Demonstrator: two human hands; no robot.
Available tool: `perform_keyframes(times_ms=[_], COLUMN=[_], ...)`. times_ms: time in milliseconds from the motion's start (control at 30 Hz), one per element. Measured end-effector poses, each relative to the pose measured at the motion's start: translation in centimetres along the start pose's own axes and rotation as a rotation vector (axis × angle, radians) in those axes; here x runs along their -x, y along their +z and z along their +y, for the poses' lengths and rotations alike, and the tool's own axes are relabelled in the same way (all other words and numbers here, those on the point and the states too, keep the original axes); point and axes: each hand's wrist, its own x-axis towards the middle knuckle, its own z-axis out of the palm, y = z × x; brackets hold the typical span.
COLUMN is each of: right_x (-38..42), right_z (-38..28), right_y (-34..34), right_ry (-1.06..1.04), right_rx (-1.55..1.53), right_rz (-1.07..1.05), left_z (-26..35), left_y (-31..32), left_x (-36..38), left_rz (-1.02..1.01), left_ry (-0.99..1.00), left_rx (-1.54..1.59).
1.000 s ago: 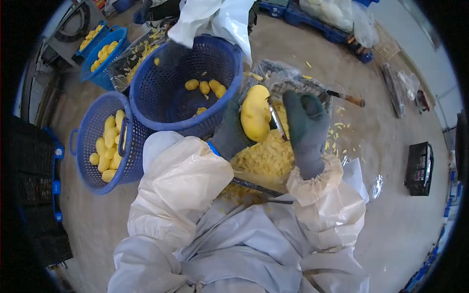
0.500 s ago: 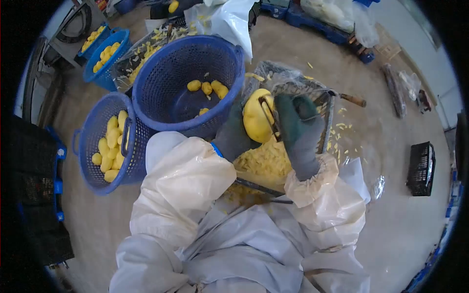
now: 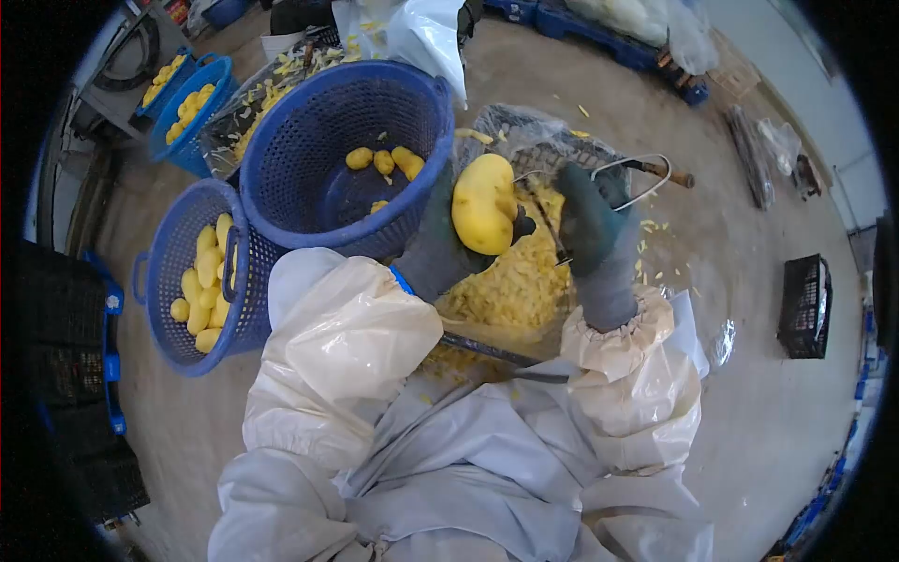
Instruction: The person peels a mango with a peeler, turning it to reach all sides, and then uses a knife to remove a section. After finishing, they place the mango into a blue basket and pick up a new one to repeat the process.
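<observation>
A large yellow potato [image 3: 483,204], its surface smooth and mostly peeled, rests in my gloved left hand [image 3: 435,242], which is wrapped round its left side and underside. My gloved right hand [image 3: 597,239] is closed round a metal peeler [image 3: 560,245], and a bent wire loop sticks out beyond the hand. The peeler is apart from the potato, to its right. Beneath both hands stands a crate [image 3: 501,354] lined with clear plastic, heaped with yellow peelings [image 3: 510,290]. At the crate's far right corner lies a wooden handle [image 3: 670,175].
A large blue basket [image 3: 272,187] with several potatoes stands to the left. Beside it is a smaller blue basket [image 3: 154,314] holding more potatoes. Lighter blue baskets [image 3: 192,150] stand farther back. A black crate [image 3: 803,309] is on the floor at right, and scattered peelings lie nearby.
My right hand has moved right, taking the peeler off the potato. The potato is now in fuller view, still in my left hand. The whole view has shifted slightly.
</observation>
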Motion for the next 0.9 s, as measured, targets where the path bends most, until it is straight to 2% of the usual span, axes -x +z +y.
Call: perform_keyframes(times_ms=[100,133,200,267,300,333,367,467,500,567,633,667,733,800,833,867,900], right_x=[1.5,1.7,1.9,-0.8,-1.9,-2.4,-2.8,-2.8,-2.1,0.6,2.2,2.1,1.7,-1.6,-3.7,-4.6,-4.4], right_z=[-3.8,-3.7,-2.7,1.6,3.0,3.0,2.7,0.1,-0.9,-2.7,-4.0,-3.9,-3.6,-1.3,2.1,2.0,1.8], right_y=[1.9,2.2,2.4,0.9,-0.3,-1.6,-2.9,-2.9,-2.6,-0.6,1.8,1.8,1.8,-0.6,-2.9,-3.1,-3.6], right_ry=[0.393,0.345,0.255,0.123,0.056,0.065,0.073,0.273,0.368,-0.123,0.196,0.158,0.085,0.012,0.057,0.096,-0.105], right_rx=[-0.205,-0.112,0.073,0.016,-0.012,-0.055,-0.1,-0.129,-0.115,0.278,-0.004,0.106,0.328,0.17,0.012,-0.152,0.128], right_rz=[-0.074,-0.096,-0.137,0.06,0.152,0.214,0.276,0.284,0.255,0.017,-0.096,-0.109,-0.133,0.126,0.263,0.403,0.32], left_z=[0.2,-0.6,-0.6,-0.7,-0.9,-0.8,-0.5,-1.0,-0.9,-0.9,-1.0,-1.0,-0.9,-1.3,-1.5,-1.5,-1.3], left_y=[0.2,1.2,-0.8,0.4,1.2,2.0,2.8,5.2,5.0,4.6,3.7,3.4,3.0,2.8,2.7,2.6,2.4], left_x=[-0.1,0.5,-0.6,0.4,0.5,0.5,0.6,1.1,1.3,1.5,1.6,1.6,1.6,1.6,1.6,1.4,1.2], left_rz=[0.302,0.391,0.231,0.131,0.137,0.162,0.218,0.036,0.068,0.136,0.15,0.158,0.153,0.144,0.11,0.074,0.037], left_ry=[0.015,0.023,-0.049,-0.157,-0.178,-0.189,-0.236,-0.207,-0.171,-0.104,-0.14,-0.162,-0.208,-0.25,-0.253,-0.257,-0.257], left_rx=[-0.204,-0.233,-0.399,-0.045,-0.024,-0.047,-0.201,-0.161,-0.215,-0.325,-0.112,-0.008,-0.134,-0.252,-0.205,-0.163,-0.123])
